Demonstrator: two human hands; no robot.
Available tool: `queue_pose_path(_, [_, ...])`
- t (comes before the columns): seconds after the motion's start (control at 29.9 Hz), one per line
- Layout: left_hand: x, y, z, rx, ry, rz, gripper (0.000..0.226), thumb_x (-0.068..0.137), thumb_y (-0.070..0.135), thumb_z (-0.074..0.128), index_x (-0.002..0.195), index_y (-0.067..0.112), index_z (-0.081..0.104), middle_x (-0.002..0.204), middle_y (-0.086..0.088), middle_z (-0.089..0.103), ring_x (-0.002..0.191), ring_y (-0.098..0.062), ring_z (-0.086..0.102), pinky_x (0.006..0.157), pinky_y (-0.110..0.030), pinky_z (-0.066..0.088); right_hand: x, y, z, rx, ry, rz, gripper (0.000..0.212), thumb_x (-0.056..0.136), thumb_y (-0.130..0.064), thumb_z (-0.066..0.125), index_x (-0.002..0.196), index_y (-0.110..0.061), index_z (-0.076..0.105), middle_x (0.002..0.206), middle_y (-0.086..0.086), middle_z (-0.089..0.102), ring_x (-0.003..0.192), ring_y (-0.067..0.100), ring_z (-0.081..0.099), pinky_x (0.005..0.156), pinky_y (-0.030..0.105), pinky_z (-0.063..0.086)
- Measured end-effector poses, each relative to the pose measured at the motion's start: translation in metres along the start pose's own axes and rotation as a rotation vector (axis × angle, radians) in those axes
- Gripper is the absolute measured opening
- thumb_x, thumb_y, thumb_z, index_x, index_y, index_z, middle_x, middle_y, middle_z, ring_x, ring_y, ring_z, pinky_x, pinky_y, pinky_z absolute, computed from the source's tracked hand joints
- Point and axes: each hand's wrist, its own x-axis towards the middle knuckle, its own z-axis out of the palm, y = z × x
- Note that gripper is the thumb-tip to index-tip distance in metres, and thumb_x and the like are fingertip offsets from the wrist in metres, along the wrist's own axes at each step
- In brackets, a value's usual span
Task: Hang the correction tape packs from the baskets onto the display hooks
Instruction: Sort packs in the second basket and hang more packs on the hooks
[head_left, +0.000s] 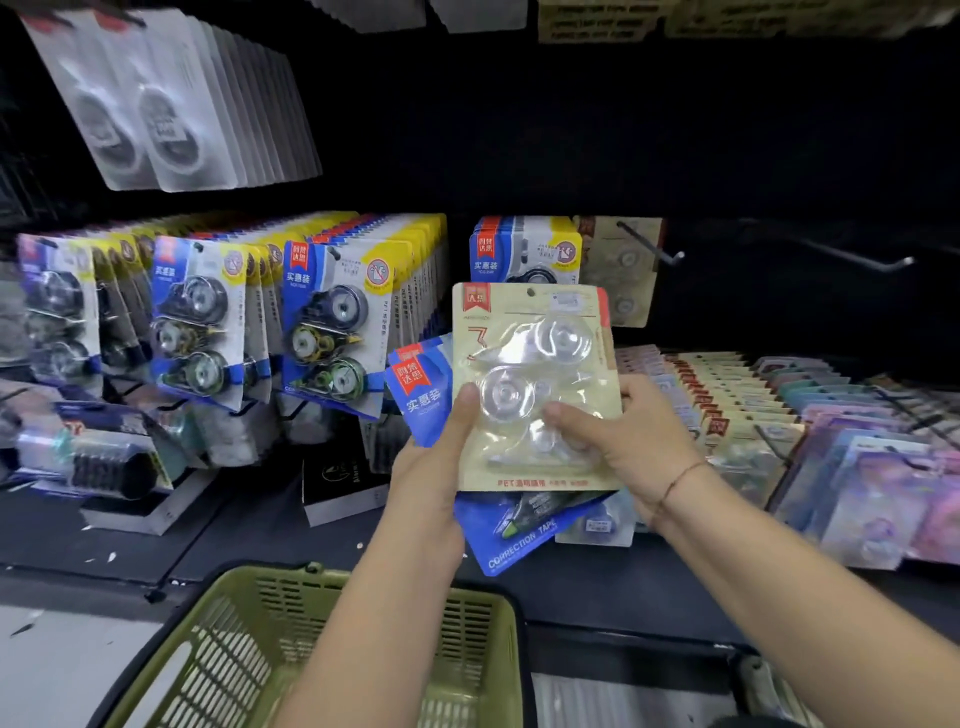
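Left hand (435, 470) and right hand (631, 447) pinching opposite sides of the beige pack (535, 322).

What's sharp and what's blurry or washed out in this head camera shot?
Head view: the beige pack gripped by the left hand and right hand is sharpest, with glare on its clear blister; the blue packs at far left are smeared; the back wall is nearly black; shelf lines bow near the edges, wide-angle distortion.
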Motion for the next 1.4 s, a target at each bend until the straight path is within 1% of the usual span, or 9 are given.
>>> queue_pose_path(0.07, [0.004,0.000,-0.004,-0.021,0.001,-0.020,0.048,0.071,0.039,0.075,0.112,0.014,0.072,0.104,-0.013,0.078,0.088,-0.027,0.077,0.066,-0.037,0.063,0.000,-0.001,-0.005,0.025,0.057,-0.008,0.057,0.068,-0.026,0.086,0.113,-0.002,0.061,0.100,0.010,0.073,0.090,0.024,0.071,0.085,0.043,0.058])
queue_pose_path(0.17, [0.013,0.003,-0.012,-0.054,0.061,-0.002,0.031,0.085,0.034,0.072,0.112,0.017,0.071,0.102,-0.011,0.078,0.081,-0.023,0.077,0.066,-0.040,0.064,0.003,-0.004,-0.023,0.104,0.132,-0.060,0.039,0.070,-0.022,0.084,0.104,-0.011,0.066,0.097,0.004,0.076,0.091,0.022,0.072,0.087,0.044,0.057])
queue_pose_path(0.27, [0.020,0.009,-0.022,-0.052,0.149,0.060,0.030,0.089,0.033,0.073,0.115,0.018,0.070,0.103,-0.008,0.078,0.081,-0.022,0.077,0.064,-0.038,0.062,0.009,-0.005,-0.052,0.151,0.240,-0.080,0.025,0.077,-0.018,0.080,0.098,-0.015,0.066,0.099,0.004,0.075,0.092,0.022,0.072,0.080,0.040,0.058])
queue_pose_path(0.4, [0.025,0.014,-0.031,-0.059,0.195,0.092,0.024,0.088,0.037,0.075,0.107,0.023,0.071,0.096,-0.003,0.080,0.075,-0.018,0.077,0.059,-0.033,0.059,0.016,0.001,-0.085,0.103,0.334,-0.087,0.011,0.086,-0.020,0.072,0.094,-0.021,0.065,0.099,0.002,0.074,0.081,0.013,0.072,0.066,0.030,0.056])
queue_pose_path(0.53, [0.027,0.016,-0.032,-0.041,0.203,0.099,0.027,0.086,0.038,0.077,0.107,0.022,0.072,0.098,-0.002,0.079,0.078,-0.018,0.077,0.064,-0.035,0.061,0.026,0.004,-0.099,0.018,0.340,-0.067,0.012,0.088,-0.029,0.071,0.098,-0.023,0.067,0.101,-0.002,0.073,0.094,0.018,0.069,0.086,0.042,0.056])
queue_pose_path(0.63, [0.026,0.016,-0.031,-0.043,0.206,0.093,0.032,0.085,0.039,0.078,0.111,0.022,0.071,0.103,-0.004,0.079,0.085,-0.022,0.077,0.080,-0.045,0.060,0.030,0.006,-0.100,0.011,0.326,-0.054,0.013,0.088,-0.028,0.071,0.099,-0.022,0.068,0.102,-0.003,0.073,0.097,0.018,0.068,0.093,0.047,0.053])
queue_pose_path(0.87, [0.029,0.017,-0.029,-0.041,0.190,0.099,0.030,0.085,0.039,0.078,0.110,0.023,0.071,0.103,-0.004,0.079,0.084,-0.022,0.077,0.082,-0.047,0.060,0.034,0.011,-0.104,0.063,0.402,-0.075,0.016,0.088,-0.026,0.071,0.101,-0.018,0.068,0.105,0.004,0.073,0.101,0.026,0.068,0.093,0.054,0.053])
queue_pose_path(1.17, [0.038,0.011,-0.024,-0.055,0.198,0.068,0.024,0.085,0.037,0.079,0.105,0.025,0.072,0.099,-0.003,0.079,0.081,-0.021,0.078,0.084,-0.049,0.059,0.037,0.020,-0.101,0.057,0.325,-0.070,0.022,0.090,-0.029,0.069,0.107,-0.016,0.068,0.108,0.005,0.072,0.104,0.026,0.068,0.095,0.053,0.052])
queue_pose_path(1.4, [0.043,0.007,-0.021,-0.062,0.215,0.059,0.020,0.085,0.037,0.079,0.100,0.026,0.072,0.096,-0.002,0.080,0.077,-0.020,0.078,0.077,-0.045,0.060,0.037,0.020,-0.101,0.071,0.357,-0.102,0.021,0.090,-0.025,0.068,0.109,-0.014,0.068,0.107,0.004,0.073,0.102,0.022,0.068,0.094,0.047,0.053])
